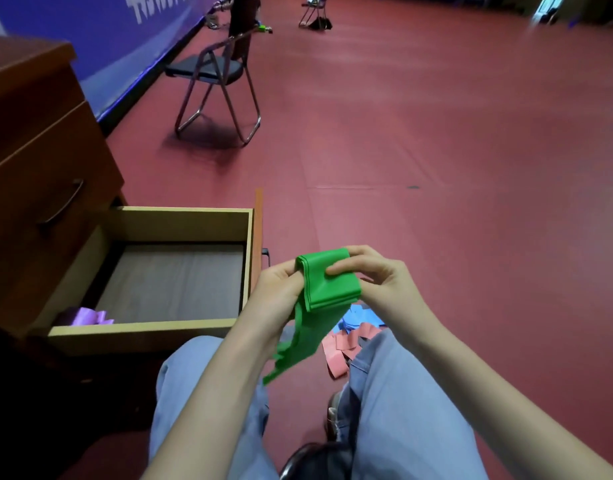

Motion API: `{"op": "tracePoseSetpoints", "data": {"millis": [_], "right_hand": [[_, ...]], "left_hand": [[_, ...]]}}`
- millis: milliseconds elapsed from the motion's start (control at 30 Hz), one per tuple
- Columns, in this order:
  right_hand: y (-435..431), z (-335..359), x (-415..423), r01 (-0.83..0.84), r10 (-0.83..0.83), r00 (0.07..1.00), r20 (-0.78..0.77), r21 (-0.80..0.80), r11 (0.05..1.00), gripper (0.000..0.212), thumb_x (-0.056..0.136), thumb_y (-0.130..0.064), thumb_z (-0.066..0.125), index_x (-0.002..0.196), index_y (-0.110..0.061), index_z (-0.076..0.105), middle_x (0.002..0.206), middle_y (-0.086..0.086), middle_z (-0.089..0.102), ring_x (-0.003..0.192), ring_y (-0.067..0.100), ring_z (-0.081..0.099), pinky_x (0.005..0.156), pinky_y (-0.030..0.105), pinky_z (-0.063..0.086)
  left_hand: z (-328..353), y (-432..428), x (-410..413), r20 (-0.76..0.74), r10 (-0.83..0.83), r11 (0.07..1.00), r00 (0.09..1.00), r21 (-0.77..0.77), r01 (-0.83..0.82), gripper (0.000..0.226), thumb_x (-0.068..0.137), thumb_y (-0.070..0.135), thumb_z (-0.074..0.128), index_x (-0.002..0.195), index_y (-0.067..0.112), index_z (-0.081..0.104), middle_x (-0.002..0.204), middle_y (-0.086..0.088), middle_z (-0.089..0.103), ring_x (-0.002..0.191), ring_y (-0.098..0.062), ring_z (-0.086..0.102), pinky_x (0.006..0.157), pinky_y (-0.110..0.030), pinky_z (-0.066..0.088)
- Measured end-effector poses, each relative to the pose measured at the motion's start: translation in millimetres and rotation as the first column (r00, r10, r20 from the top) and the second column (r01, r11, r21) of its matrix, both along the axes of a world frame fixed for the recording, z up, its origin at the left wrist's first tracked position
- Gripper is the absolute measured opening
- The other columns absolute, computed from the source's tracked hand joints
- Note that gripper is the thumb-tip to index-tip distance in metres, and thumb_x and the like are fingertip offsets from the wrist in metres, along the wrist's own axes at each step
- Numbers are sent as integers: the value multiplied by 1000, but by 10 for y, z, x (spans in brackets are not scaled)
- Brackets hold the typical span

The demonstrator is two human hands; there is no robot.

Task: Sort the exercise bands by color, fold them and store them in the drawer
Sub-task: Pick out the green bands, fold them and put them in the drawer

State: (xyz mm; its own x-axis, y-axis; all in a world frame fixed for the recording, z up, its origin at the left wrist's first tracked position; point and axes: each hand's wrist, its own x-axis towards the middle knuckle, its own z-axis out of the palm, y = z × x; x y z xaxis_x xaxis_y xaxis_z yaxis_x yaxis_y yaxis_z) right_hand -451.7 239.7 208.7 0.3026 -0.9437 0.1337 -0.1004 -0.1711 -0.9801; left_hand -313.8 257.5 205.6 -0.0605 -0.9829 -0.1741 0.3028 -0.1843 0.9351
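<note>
A green exercise band (327, 287) is held in front of me, partly folded at the top, with its loose tail hanging down over my lap. My left hand (281, 284) grips the band's left folded edge. My right hand (369, 271) pinches the fold from the right, thumb on top. The open wooden drawer (149, 332) sits to the left, with a purple band (87, 316) in its near left corner. On the floor behind the green band lie a blue band (358, 318) and a pink band (339, 351).
The brown cabinet (38, 161) stands at the left with a shut upper drawer. A folding chair (217, 88) stands on the red floor farther back, with a blue wall banner (118, 39) behind it. My knees in blue jeans fill the bottom.
</note>
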Motion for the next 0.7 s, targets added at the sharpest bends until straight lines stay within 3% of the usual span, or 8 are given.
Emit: {"op": "tracePoseSetpoints", "data": {"millis": [167,333,433,533,700], "right_hand": [[83,-69,64,136,-139,989,44,55,989,46,76,15,54,63,-26,70,95,-7,63,83,6,61,82,28,49],[167,-35,130,140,-149,978,143,68,988,40,78,16,51,72,-18,69,100,-3,62,80,-4,62,75,14,51],[169,-32,115,98,-110,978,180,74,992,38,78,17,51,84,-15,69,96,-3,63,78,-5,63,71,11,51],[155,-45,86,58,-73,980,183,87,995,34,78,18,50,87,-10,68,89,-5,66,75,-4,63,67,10,48],[143,-98,34,-11,-12,984,180,129,992,36,81,15,49,75,-15,69,74,-12,71,74,2,64,68,15,51]], "left_hand": [[-40,64,-8,-102,-37,998,994,37,41,34,94,10,34,80,14,65,58,4,69,53,-3,63,47,-13,48],[-29,93,-75,-261,-62,998,963,3,65,41,95,24,31,85,13,70,75,-3,72,71,-12,66,64,-21,53],[-45,101,-96,-298,-65,998,952,5,69,48,96,34,26,88,12,68,75,-4,73,70,-13,68,61,-20,55],[-70,118,-102,-243,-104,994,965,-1,107,56,94,45,21,88,15,67,75,0,74,69,-9,69,58,-19,55],[-136,148,-85,30,-43,995,999,-91,46,23,94,25,42,94,28,66,89,6,73,87,-8,67,75,-20,52]]}}
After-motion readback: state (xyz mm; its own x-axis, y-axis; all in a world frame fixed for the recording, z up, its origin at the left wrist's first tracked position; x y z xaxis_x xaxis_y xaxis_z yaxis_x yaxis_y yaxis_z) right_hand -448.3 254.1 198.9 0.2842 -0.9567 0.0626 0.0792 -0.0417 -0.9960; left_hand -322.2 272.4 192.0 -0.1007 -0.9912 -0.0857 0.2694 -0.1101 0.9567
